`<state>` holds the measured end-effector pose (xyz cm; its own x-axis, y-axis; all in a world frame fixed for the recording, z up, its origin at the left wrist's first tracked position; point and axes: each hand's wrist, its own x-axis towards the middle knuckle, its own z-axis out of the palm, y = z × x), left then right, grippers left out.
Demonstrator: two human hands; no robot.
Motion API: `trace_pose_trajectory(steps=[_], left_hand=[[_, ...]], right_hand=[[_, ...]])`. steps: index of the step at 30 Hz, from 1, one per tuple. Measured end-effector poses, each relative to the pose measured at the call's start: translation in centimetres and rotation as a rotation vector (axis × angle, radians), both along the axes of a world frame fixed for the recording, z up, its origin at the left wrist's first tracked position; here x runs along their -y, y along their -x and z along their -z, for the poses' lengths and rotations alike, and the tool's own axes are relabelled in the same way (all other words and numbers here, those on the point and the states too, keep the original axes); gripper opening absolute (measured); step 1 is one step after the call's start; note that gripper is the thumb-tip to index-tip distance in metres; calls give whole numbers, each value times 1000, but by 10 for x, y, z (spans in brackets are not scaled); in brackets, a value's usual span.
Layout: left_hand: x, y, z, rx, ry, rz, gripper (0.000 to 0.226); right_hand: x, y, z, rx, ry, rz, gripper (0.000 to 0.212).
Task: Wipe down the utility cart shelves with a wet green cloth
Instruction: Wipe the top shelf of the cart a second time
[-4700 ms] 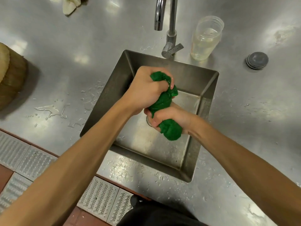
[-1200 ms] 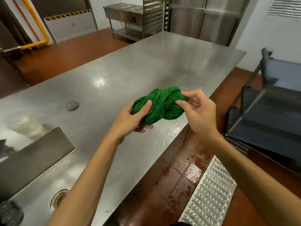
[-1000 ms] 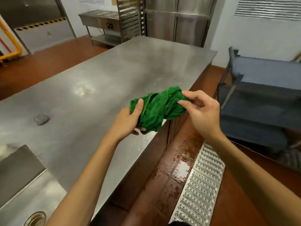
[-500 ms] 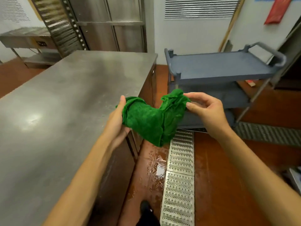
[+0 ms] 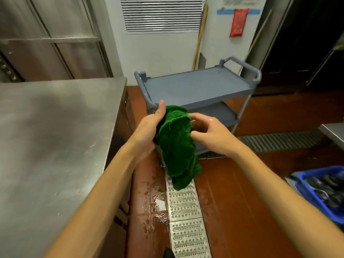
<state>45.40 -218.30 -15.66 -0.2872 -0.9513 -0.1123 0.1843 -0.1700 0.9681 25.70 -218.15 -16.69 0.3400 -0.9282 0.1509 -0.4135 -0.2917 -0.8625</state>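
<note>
Head view: two hands (image 5: 147, 131) (image 5: 210, 135) hold one green cloth (image 5: 176, 146) near one cart (image 5: 195, 86).

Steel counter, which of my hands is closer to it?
Left. The left hand grips the green cloth just off the steel counter; the right hand is beyond the cloth.

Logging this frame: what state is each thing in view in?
green cloth: bunched, hanging in the air, not touching the cart
left hand: grips the cloth's top
right hand: pinches the cloth's side
utility cart: upright, not yet wiped
floor: wet beside the drain grate
blue crate: holds dark items
</note>
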Motion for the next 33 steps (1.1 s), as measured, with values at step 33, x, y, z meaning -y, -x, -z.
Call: trace_pose_trajectory(steps=[33], left_hand=[[341,118,7,-36,-282,-44,49]], right_hand=[[389,156,-10,-125,-202,513,67]])
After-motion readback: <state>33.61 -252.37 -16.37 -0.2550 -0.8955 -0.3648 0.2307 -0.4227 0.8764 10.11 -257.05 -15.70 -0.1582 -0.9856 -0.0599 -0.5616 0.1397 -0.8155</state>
